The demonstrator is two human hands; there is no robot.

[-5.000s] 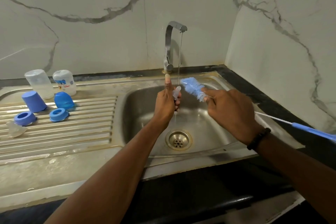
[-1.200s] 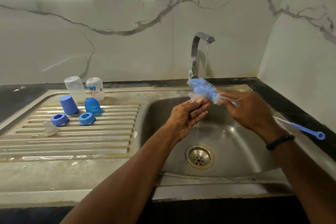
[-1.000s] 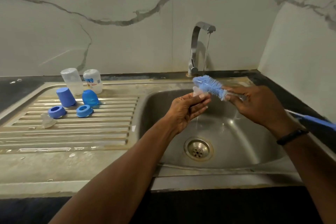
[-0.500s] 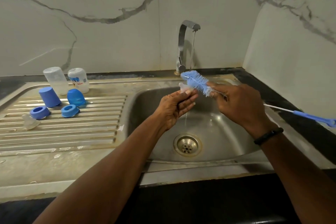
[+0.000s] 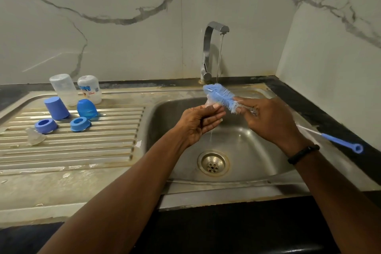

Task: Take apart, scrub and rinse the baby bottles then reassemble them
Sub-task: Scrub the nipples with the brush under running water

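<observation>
Now scrubbing rather than rinsing: left hand [image 5: 201, 118] gripping the clear teat [image 5: 208, 102] over the sink [image 5: 257, 161], no longer under the stream; right hand [image 5: 268, 118] clamping the brush [image 5: 220, 97] by its wire, bristles working against it. Beyond, waiting on the table's drainer [image 5: 82, 146]: other teat [image 5: 35, 137], rings [image 5: 45, 125], caps [image 5: 56, 107], bottles [image 5: 64, 88]. Tap [image 5: 212, 47] running. Reassembling probably coming soon.

- Sink [image 5: 253, 163]: brushed steel, dull sheen, stained at rim.
- Draining board [image 5: 82, 150]: ribbed steel, scuffed and wet.
- Tap [image 5: 208, 47]: polished chrome, glossy.
- Wall [image 5: 123, 27]: veined marble, smooth, faintly reflective.
- Brush [image 5: 221, 97]: blue bristles, fuzzy; wire stem, matt blue plastic handle.
- Caps [image 5: 56, 108]: blue plastic, one matt, one glossy.
- Bottles [image 5: 64, 88]: translucent plastic, cloudy.
</observation>
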